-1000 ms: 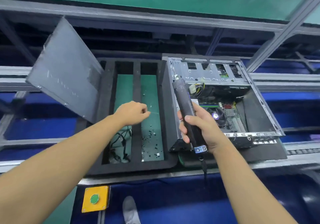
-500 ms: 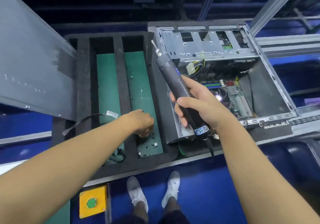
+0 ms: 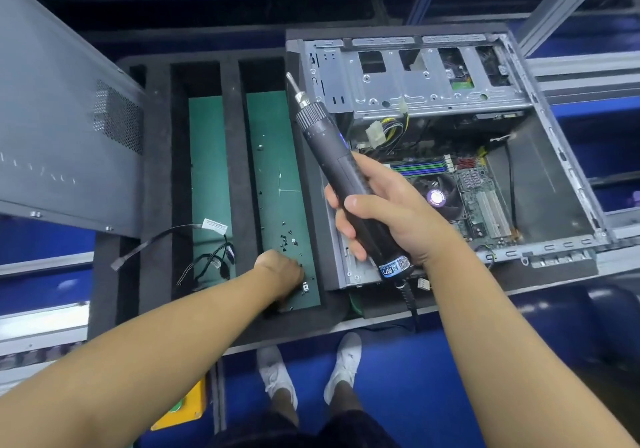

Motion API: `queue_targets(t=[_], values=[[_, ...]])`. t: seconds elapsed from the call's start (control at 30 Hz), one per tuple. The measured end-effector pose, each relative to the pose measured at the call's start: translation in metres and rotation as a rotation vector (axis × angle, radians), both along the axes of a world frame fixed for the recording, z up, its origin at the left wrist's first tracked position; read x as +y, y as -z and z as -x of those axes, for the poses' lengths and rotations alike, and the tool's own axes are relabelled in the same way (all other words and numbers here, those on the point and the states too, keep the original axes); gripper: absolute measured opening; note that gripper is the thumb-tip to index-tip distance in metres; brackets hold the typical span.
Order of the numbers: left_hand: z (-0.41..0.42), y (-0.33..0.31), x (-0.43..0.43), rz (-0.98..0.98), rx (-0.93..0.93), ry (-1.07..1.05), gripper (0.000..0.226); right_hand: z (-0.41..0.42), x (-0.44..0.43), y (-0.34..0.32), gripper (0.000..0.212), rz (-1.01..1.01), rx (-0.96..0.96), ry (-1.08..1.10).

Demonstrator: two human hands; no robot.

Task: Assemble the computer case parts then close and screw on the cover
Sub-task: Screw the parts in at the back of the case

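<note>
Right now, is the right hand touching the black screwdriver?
Touching. The head view shows the right hand with its fingers and thumb wrapped round the screwdriver, holding it above the open computer case.

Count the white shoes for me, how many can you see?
2. One white shoe stands on the blue floor at the bottom, just in front of the black tray. The other is close beside it, on its right. Neither is covered.
</note>
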State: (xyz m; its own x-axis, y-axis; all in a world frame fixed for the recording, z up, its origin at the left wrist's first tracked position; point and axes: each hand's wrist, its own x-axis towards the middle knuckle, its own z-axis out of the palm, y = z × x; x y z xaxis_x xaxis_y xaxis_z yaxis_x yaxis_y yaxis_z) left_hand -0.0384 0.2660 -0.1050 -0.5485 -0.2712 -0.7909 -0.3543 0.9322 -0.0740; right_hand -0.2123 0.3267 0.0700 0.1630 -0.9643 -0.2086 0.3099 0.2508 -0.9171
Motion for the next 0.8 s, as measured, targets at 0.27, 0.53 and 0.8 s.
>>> queue_targets(t=[0.27,0.53,0.8], values=[[-0.002,0.007,0.014,0.119,0.091,0.085,0.035,0.002,0.001,0.002,0.058,0.018,0.007,0.004],[-0.005,0.005,0.019,0.105,0.124,0.080,0.037,0.001,0.002,0.003,0.056,0.006,-0.008,0.034],[-0.003,0.008,0.024,0.124,0.110,-0.001,0.039,-0.005,0.005,0.000,0.049,-0.022,0.024,0.099]])
